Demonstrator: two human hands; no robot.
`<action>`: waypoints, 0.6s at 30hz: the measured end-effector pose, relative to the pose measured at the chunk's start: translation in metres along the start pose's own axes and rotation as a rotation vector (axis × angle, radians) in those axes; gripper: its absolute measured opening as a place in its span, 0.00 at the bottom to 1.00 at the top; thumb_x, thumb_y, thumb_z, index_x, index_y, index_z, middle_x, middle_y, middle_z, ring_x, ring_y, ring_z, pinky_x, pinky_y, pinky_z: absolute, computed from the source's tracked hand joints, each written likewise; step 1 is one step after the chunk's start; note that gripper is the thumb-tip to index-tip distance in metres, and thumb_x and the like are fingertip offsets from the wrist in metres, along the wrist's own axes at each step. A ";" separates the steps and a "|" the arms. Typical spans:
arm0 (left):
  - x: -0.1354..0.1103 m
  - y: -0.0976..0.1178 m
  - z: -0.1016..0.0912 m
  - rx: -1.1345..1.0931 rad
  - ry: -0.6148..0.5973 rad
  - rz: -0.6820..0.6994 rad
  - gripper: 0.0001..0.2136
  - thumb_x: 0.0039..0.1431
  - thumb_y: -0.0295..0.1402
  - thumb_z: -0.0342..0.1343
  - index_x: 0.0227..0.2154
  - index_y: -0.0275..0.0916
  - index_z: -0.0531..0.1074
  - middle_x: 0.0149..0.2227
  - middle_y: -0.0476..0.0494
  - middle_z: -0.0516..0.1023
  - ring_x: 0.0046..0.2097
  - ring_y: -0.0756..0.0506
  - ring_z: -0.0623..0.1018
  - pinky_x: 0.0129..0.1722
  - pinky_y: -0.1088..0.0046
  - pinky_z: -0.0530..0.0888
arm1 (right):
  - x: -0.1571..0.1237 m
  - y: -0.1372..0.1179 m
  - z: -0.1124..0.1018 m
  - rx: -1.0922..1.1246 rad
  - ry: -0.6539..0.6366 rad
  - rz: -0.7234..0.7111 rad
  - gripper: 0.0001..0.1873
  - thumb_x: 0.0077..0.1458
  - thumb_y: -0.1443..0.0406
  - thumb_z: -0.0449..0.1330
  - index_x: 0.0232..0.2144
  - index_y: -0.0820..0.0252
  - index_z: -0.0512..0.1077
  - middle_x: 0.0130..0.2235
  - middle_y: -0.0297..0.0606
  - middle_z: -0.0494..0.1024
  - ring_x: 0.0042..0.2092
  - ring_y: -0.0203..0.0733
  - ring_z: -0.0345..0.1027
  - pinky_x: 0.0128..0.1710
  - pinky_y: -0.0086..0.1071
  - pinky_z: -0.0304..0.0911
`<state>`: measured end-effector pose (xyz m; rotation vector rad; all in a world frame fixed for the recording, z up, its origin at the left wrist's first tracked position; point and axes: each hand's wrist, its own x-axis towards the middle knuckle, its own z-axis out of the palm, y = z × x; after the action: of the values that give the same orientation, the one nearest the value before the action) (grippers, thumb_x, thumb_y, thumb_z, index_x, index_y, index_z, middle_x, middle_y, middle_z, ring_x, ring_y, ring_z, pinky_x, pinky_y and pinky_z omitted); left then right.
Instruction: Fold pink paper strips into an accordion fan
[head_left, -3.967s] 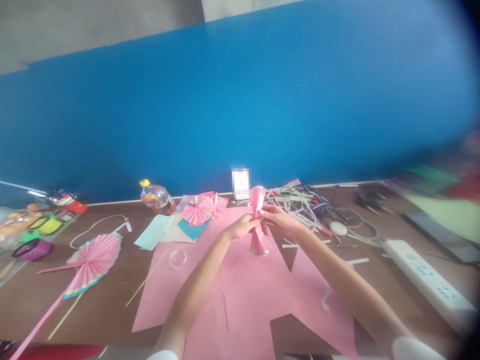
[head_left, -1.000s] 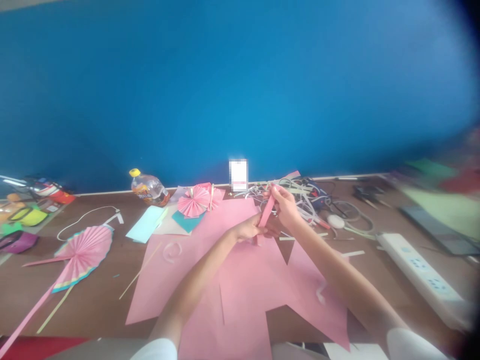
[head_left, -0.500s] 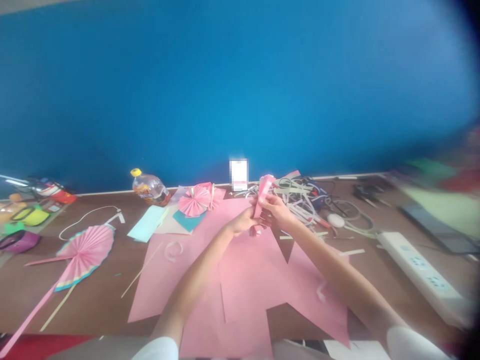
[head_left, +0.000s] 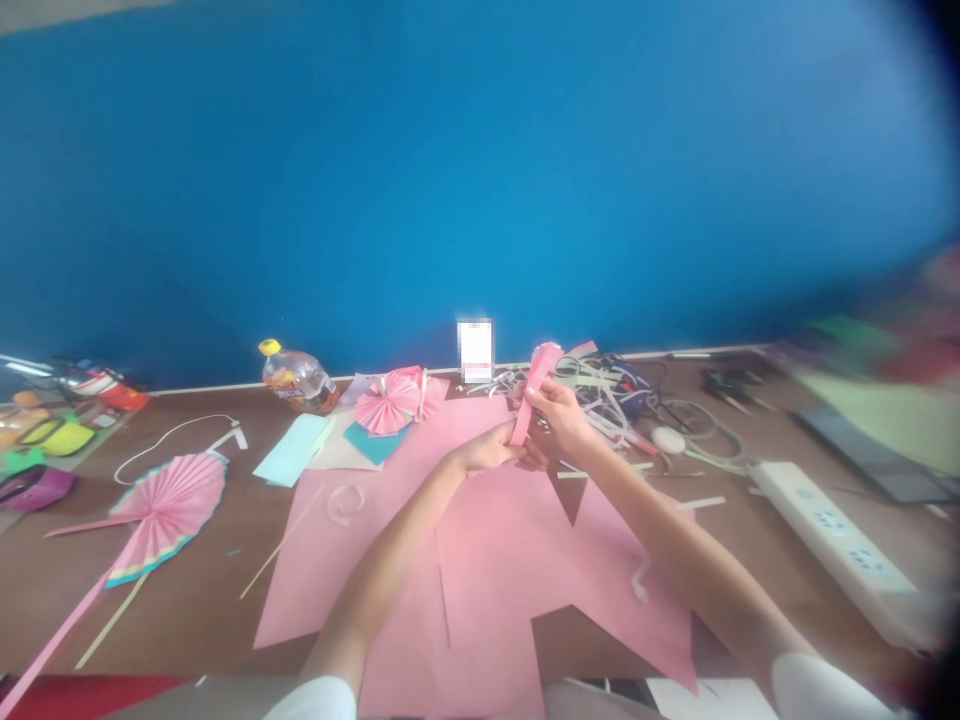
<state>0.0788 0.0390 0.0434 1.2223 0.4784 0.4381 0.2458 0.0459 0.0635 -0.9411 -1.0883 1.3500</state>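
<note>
Both hands hold a pleated strip of pink paper (head_left: 534,385) above the table, folded narrow and tilted up to the right. My left hand (head_left: 491,455) pinches its lower end. My right hand (head_left: 559,415) grips it higher up, fingers closed around the strip. Beneath the hands lie large cut sheets of pink paper (head_left: 480,560) on the brown table (head_left: 187,610).
A finished pink fan on a stick (head_left: 161,510) lies at the left, a small pink rosette (head_left: 386,405) and a plastic bottle (head_left: 296,377) near the blue wall. Tangled cables and paper strips (head_left: 622,400) sit behind the hands; a white power strip (head_left: 832,535) at the right.
The pleated paper was squeezed from a fanned bundle into a narrow strip. Over the last second my right hand dropped toward the left hand, then rose again along the strip.
</note>
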 end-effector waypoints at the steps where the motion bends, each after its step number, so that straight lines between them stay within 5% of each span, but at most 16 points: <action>1: -0.001 0.001 0.000 0.004 0.012 0.002 0.25 0.53 0.39 0.64 0.51 0.34 0.65 0.41 0.32 0.79 0.40 0.42 0.80 0.46 0.58 0.74 | 0.000 0.000 0.001 -0.006 0.010 -0.002 0.16 0.50 0.55 0.65 0.37 0.59 0.75 0.34 0.39 0.78 0.32 0.38 0.69 0.24 0.27 0.63; 5: 0.003 -0.001 0.004 -0.034 0.101 0.020 0.26 0.54 0.46 0.61 0.50 0.35 0.66 0.41 0.34 0.78 0.36 0.45 0.80 0.42 0.63 0.75 | -0.005 0.000 0.006 -0.034 0.033 0.001 0.15 0.50 0.54 0.64 0.35 0.59 0.75 0.30 0.37 0.77 0.25 0.34 0.65 0.19 0.26 0.58; 10: 0.013 -0.010 0.006 -0.007 0.304 0.118 0.29 0.54 0.57 0.52 0.38 0.30 0.69 0.29 0.40 0.76 0.29 0.47 0.77 0.34 0.68 0.74 | -0.010 0.003 0.014 0.011 -0.038 0.054 0.18 0.50 0.52 0.63 0.36 0.59 0.74 0.18 0.30 0.69 0.16 0.31 0.54 0.14 0.27 0.51; 14: 0.012 -0.010 0.005 0.002 0.329 0.043 0.24 0.56 0.56 0.51 0.32 0.36 0.64 0.19 0.57 0.59 0.16 0.56 0.61 0.16 0.80 0.58 | -0.005 0.004 0.009 0.022 -0.041 0.034 0.19 0.52 0.50 0.62 0.37 0.59 0.73 0.28 0.36 0.77 0.21 0.33 0.63 0.19 0.28 0.59; 16: 0.010 -0.008 0.006 -0.003 0.300 -0.009 0.22 0.57 0.56 0.50 0.30 0.38 0.62 0.18 0.60 0.51 0.15 0.57 0.53 0.15 0.81 0.50 | 0.000 0.005 0.004 0.029 0.001 0.014 0.20 0.52 0.49 0.61 0.35 0.59 0.73 0.31 0.38 0.79 0.23 0.33 0.65 0.21 0.28 0.60; 18: 0.009 -0.008 0.008 0.000 0.277 -0.044 0.22 0.57 0.55 0.51 0.28 0.38 0.61 0.19 0.59 0.50 0.16 0.57 0.55 0.15 0.81 0.51 | 0.002 0.005 0.000 0.024 0.042 -0.010 0.19 0.51 0.49 0.62 0.32 0.60 0.72 0.31 0.38 0.79 0.25 0.33 0.66 0.23 0.28 0.61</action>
<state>0.0908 0.0359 0.0370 1.1535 0.7397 0.5733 0.2440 0.0481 0.0590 -0.9410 -1.0414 1.3265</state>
